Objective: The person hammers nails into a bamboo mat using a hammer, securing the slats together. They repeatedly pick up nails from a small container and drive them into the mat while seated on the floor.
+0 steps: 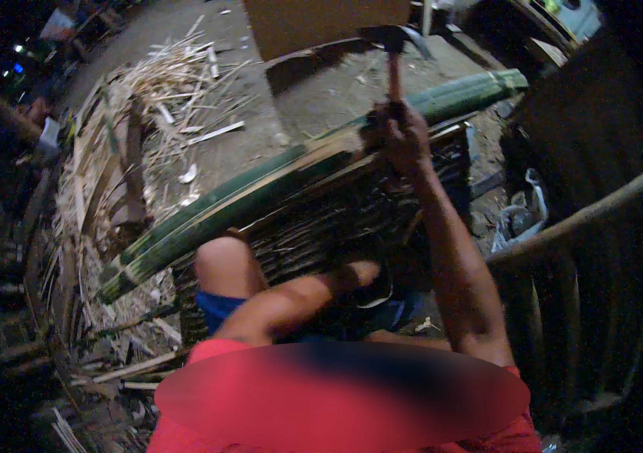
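Note:
A thick green bamboo pole [204, 208] lies slantwise in front of me, with a pale split or stripped section along its length. My right hand [406, 140] is closed around the reddish handle of a hammer [394, 72], just above the bamboo's right half. The hammer's dark head, with a curved shiny end, points away from me. My left arm crosses low over my body, near my raised knee [223, 260]. My left hand [365, 273] is in shadow below the bamboo, and its fingers cannot be made out.
Bamboo strips and shavings [159, 90] lie heaped at the far left. A brown board [321, 26] stands at the back. To the right are a clear plastic bag [524, 215] and a curved wooden rail [585, 215]. Dark, rough slats [299, 234] are beneath the bamboo.

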A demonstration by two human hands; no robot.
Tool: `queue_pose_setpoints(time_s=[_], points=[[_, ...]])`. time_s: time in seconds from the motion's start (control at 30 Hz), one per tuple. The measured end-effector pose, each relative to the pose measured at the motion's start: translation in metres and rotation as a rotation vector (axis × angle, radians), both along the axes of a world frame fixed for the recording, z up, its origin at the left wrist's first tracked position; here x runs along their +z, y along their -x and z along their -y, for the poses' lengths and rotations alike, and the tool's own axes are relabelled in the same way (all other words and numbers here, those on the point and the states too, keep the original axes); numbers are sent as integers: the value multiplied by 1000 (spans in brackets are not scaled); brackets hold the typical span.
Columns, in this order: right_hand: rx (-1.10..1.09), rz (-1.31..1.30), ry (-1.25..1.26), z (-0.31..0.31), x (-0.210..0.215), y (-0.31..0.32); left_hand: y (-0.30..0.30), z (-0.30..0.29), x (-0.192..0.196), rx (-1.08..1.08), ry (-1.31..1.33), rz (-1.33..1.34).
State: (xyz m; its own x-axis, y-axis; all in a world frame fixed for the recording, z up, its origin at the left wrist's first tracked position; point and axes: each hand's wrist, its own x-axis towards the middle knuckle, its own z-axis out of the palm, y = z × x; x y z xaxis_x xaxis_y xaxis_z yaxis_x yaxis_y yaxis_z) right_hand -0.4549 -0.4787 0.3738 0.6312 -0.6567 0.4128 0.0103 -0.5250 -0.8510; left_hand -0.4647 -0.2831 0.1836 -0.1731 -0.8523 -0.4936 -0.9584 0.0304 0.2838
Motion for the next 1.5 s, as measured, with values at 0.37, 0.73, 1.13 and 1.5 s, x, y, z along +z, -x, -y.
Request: queue_pose_setpoints(time_s=[0.37,0.73,1.13,1.5], points=[[88,-248,27,-215,-33,58,-183,-220,231,835,1146,-478],[170,-534,42,-252,13,66,-248,-189,192,805,954,-464],[250,-428,237,-264,79,46,-243,-186,214,866,769,-387],[210,-617,264,-273,88,14,-242,-187,211,761,931,-209]])
